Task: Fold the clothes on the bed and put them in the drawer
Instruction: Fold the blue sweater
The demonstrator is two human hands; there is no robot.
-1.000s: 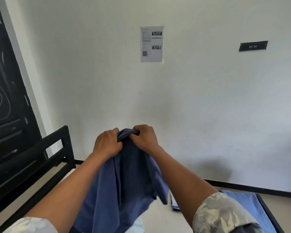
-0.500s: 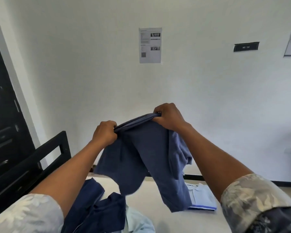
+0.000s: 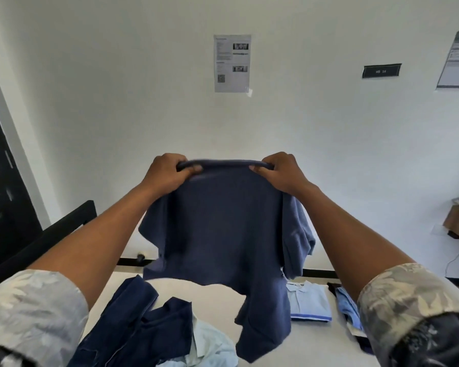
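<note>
- Closest in, at 7 o'clock, a dark navy garment (image 3: 138, 321) lies crumpled on the white bed (image 3: 316, 345). It overlaps a pale blue garment (image 3: 210, 348) at 6 o'clock.
- At 4 o'clock a folded light blue polo (image 3: 309, 304) lies flat on the bed.
- Above these, the blue shirt (image 3: 223, 229) hangs in the air at arm's length. I cannot tell whether its hem touches the bed.
- The left hand (image 3: 167, 172) at 11 o'clock and the right hand (image 3: 281, 172) at 1 o'clock are apart. Each pinches the shirt's top edge, which is pulled taut between them.
- A black bed frame (image 3: 64, 229) runs along at 9 o'clock.
- On the far wall, a paper notice (image 3: 232, 63) hangs at 12 o'clock and a black label (image 3: 381, 71) at 2 o'clock.
</note>
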